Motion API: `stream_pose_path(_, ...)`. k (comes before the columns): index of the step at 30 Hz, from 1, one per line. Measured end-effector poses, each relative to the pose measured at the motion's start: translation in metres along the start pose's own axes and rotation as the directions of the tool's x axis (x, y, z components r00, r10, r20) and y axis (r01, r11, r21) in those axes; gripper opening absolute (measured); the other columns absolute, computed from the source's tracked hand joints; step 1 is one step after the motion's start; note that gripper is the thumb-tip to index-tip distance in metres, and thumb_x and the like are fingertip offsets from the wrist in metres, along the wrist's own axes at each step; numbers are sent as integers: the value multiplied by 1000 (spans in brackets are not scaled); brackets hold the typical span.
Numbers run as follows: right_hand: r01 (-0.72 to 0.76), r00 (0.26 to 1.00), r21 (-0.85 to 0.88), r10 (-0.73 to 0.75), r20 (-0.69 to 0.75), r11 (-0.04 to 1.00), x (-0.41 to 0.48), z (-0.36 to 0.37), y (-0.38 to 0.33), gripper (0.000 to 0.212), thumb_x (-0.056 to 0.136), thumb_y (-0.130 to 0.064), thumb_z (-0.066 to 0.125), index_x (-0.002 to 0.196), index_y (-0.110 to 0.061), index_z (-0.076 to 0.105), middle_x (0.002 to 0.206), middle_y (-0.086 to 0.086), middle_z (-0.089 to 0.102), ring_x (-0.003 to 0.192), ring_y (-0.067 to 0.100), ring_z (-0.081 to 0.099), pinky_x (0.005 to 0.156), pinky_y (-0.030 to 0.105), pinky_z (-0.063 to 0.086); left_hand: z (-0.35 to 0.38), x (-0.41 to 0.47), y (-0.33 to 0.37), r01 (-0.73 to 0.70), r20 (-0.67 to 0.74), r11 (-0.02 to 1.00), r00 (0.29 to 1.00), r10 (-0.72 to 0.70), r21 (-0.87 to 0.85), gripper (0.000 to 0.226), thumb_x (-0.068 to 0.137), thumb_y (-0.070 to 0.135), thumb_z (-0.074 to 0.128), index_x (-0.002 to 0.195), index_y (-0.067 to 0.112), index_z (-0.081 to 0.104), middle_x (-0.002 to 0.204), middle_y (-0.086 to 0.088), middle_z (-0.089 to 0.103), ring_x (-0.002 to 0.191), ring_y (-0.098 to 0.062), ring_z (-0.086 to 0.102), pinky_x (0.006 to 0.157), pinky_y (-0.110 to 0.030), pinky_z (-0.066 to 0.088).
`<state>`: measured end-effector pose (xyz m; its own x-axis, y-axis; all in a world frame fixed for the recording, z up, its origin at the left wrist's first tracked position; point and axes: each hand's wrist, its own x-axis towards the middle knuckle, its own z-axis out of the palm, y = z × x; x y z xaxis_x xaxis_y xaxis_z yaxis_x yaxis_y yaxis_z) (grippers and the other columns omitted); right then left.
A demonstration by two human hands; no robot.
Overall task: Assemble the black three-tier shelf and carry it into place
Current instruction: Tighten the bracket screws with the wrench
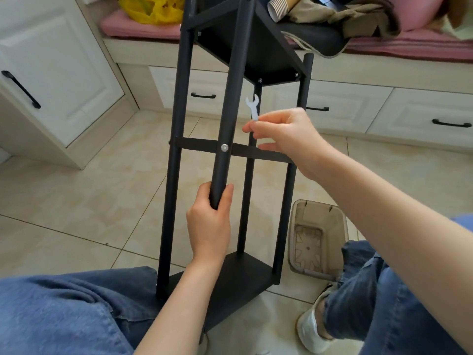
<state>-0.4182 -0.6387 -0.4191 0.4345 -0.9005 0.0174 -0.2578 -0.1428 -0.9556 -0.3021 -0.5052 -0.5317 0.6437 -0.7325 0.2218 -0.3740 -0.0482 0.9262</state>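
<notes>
Between denim knees (64,303), left hand (208,222) is wrapped round the front post of the black shelf (231,93), standing on the tiled floor (76,196). Right hand (284,134) pinches a small white wrench (253,107) just above the middle crossbar.

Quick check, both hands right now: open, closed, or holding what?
Left hand: grips the near black shelf post.
Right hand: pinches a small white wrench between its fingertips.
</notes>
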Motion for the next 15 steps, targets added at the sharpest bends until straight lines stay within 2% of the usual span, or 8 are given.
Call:
stream_pose_path(3, -7, 997, 28, 9, -80, 1000, -8, 8, 15, 14, 93, -25, 66, 95, -19, 78, 102, -7, 70, 91, 3, 62, 70, 14, 53, -1, 5, 0, -2, -12, 1000, 1000, 1, -26, 36, 86, 61, 55, 99, 27, 62, 71, 12, 59, 70, -4, 62, 55, -14, 50)
stream_pose_path(5, -15, 994, 54, 20, -107, 998, -14, 15, 23, 13, 92, -26, 66, 91, -22, 79, 96, -12, 71, 86, -2, 61, 66, 13, 48, -2, 10, -2, 4, -10, 999, 1000, -4, -34, 38, 85, 62, 55, 98, 28, 62, 73, 9, 60, 70, -8, 62, 55, -16, 51)
stream_pose_path(7, -19, 992, 74, 28, -126, 997, -20, 24, 33, 14, 93, -28, 66, 92, -21, 79, 97, -11, 72, 93, 2, 63, 72, 20, 50, 0, 14, -3, 2, -13, 999, 1000, -2, -32, 40, 84, 64, 54, 98, 27, 62, 73, 9, 60, 68, -8, 62, 55, -17, 51)
stream_pose_path(10, -34, 985, 92, 48, -166, 995, -30, 38, 49, 15, 94, -27, 66, 97, -19, 78, 97, -9, 73, 92, 5, 64, 83, 28, 54, 6, 18, -3, -17, -24, 1000, 1000, 16, -24, 44, 86, 62, 54, 99, 22, 63, 73, 11, 59, 70, -4, 62, 56, -14, 49)
stream_pose_path(15, -94, 971, 69, 107, -213, 993, -41, 64, 72, 21, 96, -24, 62, 105, -12, 77, 101, -3, 73, 101, 9, 65, 92, 37, 55, 14, 26, -5, -32, -36, 999, 999, 33, 24, 27, 95, 50, 60, 101, 23, 63, 73, 14, 59, 71, -2, 62, 58, -15, 50)
